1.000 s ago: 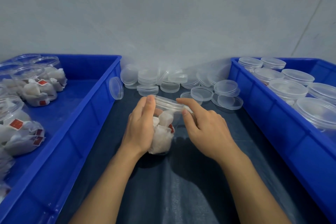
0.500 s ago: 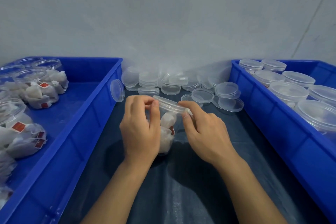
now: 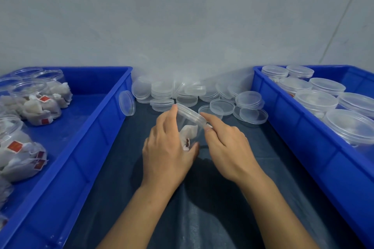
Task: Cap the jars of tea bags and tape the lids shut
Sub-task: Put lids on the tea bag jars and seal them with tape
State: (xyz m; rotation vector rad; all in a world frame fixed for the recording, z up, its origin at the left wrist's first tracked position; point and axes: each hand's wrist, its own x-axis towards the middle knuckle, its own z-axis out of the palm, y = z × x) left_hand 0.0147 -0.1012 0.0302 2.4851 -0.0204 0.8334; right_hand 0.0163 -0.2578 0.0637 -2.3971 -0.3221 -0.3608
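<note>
Since the earlier frames, both hands have turned about the jar, which now leans further toward the left bin. Head view: the left hand (image 3: 167, 147) wraps the clear jar (image 3: 190, 133) of tea bags, fingers curled round its body, holding it tilted on the dark desk (image 3: 202, 218) between the two blue bins. The right hand (image 3: 226, 145) pinches the clear lid (image 3: 191, 115) at its rim, thumb and forefinger clamped on it, the lid lying on the jar's mouth. Loose lids (image 3: 182, 95) lie heaped beyond the jar, against the wall. Uncapped jars stand in the left bin (image 3: 97, 133); capped ones fill the right bin (image 3: 293, 127). To do the step well, the lid probably wants squaring to the mouth before turning, the jar gripped firmly, so no thread crosses. No tape is visible.
</note>
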